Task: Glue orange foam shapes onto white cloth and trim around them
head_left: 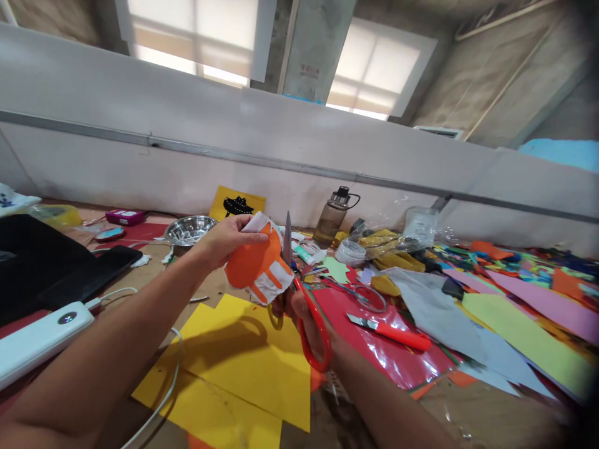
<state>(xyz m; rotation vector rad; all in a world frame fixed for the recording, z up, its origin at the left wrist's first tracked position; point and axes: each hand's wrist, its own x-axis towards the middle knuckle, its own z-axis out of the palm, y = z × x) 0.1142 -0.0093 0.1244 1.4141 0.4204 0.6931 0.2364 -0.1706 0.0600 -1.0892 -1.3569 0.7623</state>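
Observation:
My left hand [224,240] grips an orange and white paper cut-out [257,262] and lifts it above the table. My right hand [304,318] has its fingers through the loops of red-handled scissors [309,318]. The blades point up and their edges meet the right side of the cut-out. Yellow paper sheets [234,368] lie flat under both hands.
A red utility knife [390,333] and grey scissors [362,294] rest on a red plastic sheet [397,355]. Coloured paper [515,299] is piled on the right. A steel bowl [189,229], bottle [331,217], white power bank [42,340] with cable and black bag [42,262] stand around.

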